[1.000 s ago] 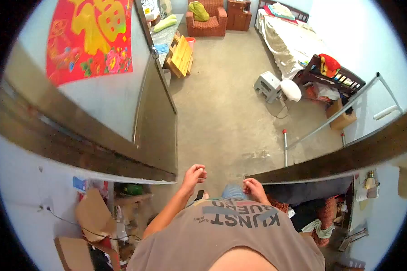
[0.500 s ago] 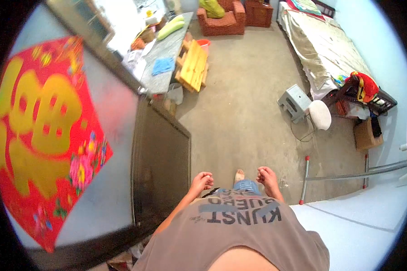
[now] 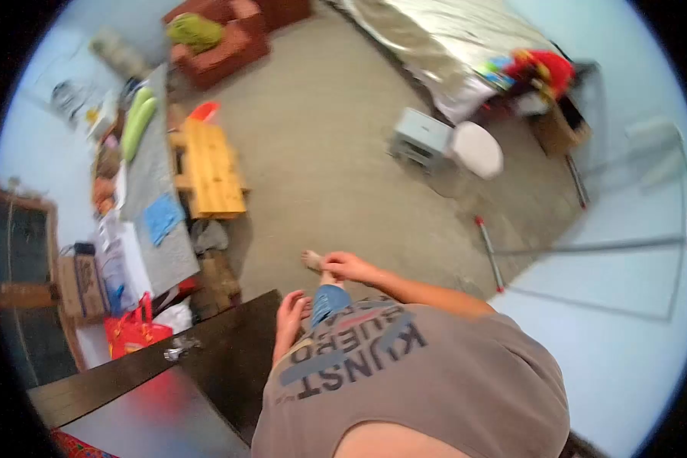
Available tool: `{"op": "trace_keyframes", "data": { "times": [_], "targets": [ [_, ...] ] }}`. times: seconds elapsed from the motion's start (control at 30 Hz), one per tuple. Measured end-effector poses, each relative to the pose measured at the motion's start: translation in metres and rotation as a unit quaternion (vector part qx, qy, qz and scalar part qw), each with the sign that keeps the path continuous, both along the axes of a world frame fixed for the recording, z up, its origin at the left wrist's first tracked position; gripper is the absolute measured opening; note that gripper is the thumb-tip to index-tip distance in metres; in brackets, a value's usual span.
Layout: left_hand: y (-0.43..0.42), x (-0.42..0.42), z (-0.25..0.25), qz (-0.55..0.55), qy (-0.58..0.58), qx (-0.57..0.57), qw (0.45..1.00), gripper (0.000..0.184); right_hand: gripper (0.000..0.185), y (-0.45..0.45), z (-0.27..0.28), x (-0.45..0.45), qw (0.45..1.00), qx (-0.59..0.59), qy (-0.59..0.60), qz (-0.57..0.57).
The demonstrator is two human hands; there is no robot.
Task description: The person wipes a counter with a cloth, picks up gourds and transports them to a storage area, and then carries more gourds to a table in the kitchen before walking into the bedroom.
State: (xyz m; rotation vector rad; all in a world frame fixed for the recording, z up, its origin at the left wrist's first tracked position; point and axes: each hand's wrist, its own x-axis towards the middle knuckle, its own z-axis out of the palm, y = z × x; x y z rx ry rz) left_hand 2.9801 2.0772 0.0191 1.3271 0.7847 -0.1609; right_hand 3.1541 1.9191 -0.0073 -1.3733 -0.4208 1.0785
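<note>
My right hand (image 3: 349,268) reaches across in front of my body, above my bare foot and the blue shorts (image 3: 330,301). Its fingers are loosely bent, with nothing visible in them. My left hand (image 3: 291,314) hangs low beside the dark brown door (image 3: 233,347), fingers half curled and a little apart. It holds nothing that I can see, and whether it touches the door I cannot tell. A metal door handle (image 3: 182,348) sits further left on the door.
Left, a grey-topped table (image 3: 149,252) bears green gourds (image 3: 137,126) and a blue cloth (image 3: 162,217). A yellow wooden bench (image 3: 212,172) stands beside it. Right are a grey stool (image 3: 420,137), a round white seat (image 3: 477,150), a metal rack (image 3: 490,256) and a bed (image 3: 435,46).
My view has turned and moved toward the doorway's far side. My right hand has swung left across my body, and my left hand has dropped closer to the door edge.
</note>
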Motion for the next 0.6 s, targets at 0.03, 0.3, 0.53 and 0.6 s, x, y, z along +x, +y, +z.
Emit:
{"op": "trace_keyframes", "data": {
  "times": [0.03,0.3,0.53,0.6],
  "targets": [
    [0.019,0.020,-0.010,0.001,0.010,-0.006,1.000,0.031,0.018,-0.011,-0.014,0.018,0.996,-0.032,0.079,-0.038],
    [0.199,0.147,-0.072,-0.009,0.001,0.109,0.994,0.025,0.012,0.088,-0.042,0.159,0.951,-0.221,0.163,-0.143],
    [0.293,0.179,-0.075,0.069,0.027,0.095,0.993,0.025,0.009,0.200,-0.061,0.230,0.948,-0.209,0.199,-0.134],
    [0.273,0.173,-0.081,0.095,0.060,0.039,0.993,0.026,0.009,0.197,-0.069,0.240,0.938,-0.246,0.221,-0.104]
  ]
}}
